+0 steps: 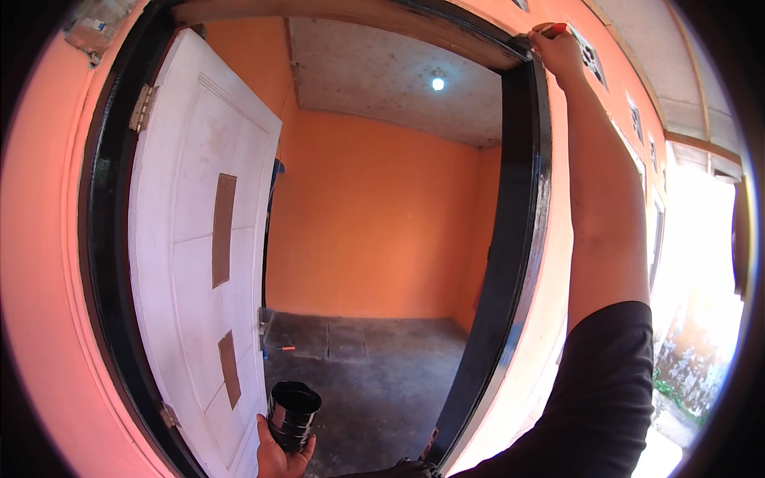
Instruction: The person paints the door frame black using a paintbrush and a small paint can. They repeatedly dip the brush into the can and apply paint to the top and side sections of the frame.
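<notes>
My left hand (279, 460) is wrapped around a small black paint can (292, 418), held upright low in front of the doorway. Dark paint coats its sides, and its inside looks black. My right arm reaches high, and my right hand (560, 54) grips a paintbrush with a red handle (555, 29). Its bristle end is at the upper right corner of the door frame (522, 151), though my fingers partly cover the brush. Glossy black covers the frame's side posts, while the underside of the top beam (351, 25) shows brown wood.
A white panelled door (179, 223) with brown patches stands ajar on hinges at the left. Beyond lies an orange-walled room (366, 231) with a dark floor (366, 382) and a lit ceiling bulb (438, 84). Vent blocks (590, 57) sit in the outer wall at the right.
</notes>
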`<state>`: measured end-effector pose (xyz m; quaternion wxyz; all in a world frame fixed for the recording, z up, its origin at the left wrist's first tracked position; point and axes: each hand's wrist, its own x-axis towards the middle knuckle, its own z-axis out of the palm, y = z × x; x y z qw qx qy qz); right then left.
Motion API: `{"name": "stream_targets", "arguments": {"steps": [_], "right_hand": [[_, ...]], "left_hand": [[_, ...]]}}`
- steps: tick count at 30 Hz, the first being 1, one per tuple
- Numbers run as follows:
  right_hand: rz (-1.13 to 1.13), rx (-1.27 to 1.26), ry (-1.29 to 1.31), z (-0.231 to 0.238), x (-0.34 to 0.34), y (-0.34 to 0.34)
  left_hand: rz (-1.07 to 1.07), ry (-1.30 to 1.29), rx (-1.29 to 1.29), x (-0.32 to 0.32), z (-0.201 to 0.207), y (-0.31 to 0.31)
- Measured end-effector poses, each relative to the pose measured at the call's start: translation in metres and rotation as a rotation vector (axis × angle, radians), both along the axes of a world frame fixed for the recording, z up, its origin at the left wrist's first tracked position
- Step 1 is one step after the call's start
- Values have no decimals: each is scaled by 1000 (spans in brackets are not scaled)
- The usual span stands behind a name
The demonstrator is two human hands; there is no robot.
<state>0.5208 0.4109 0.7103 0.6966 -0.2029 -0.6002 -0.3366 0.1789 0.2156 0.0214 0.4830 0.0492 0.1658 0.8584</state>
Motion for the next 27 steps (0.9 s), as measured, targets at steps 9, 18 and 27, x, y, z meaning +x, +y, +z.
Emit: {"name": "stream_targets", "arguments": {"steps": [9,18,27], "right_hand": [[-149,84,109,-15,-1,-3],[285,47,118,8,37,21],[222,100,23,-5,-28,2]], "left_hand": [[246,425,-155,3,-13,2],[143,269,-99,2,-5,-3],[-34,-83,46,-13,-14,6]]}}
